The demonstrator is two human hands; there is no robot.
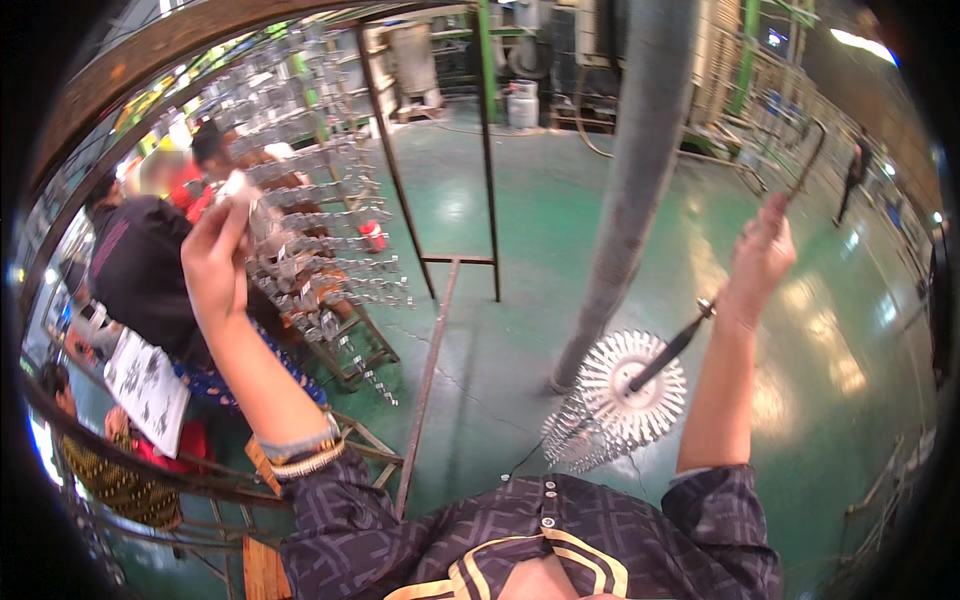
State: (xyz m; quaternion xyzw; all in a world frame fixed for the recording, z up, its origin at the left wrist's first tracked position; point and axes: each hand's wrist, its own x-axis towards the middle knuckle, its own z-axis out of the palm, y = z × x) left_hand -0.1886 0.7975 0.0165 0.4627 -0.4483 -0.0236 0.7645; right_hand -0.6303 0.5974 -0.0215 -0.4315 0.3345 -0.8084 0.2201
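Note:
My left hand [215, 255] is raised at the left with its fingers pinched together, beside rows of small shiny metal parts [345, 190] hanging from a frame. A small pale thing [238, 187] shows at its fingertips, too blurred to name. On the right, my right hand [760, 258] is closed around a thin hooked metal rod [808, 160], whose bent end sticks up above the fist. Below that hand hangs a round rack [657, 402] with many pale prongs around its rim. A dark shaft [672, 355] rises from its centre toward my wrist, seemingly in line with the rod.
A thick grey post [640, 170] stands ahead, between my arms. Brown metal frame bars [430, 370] run along the left and overhead. Beyond the hanging parts, a person in a dark top [150, 270] sits near a white board [148, 390]. A gas cylinder [522, 105] stands far back.

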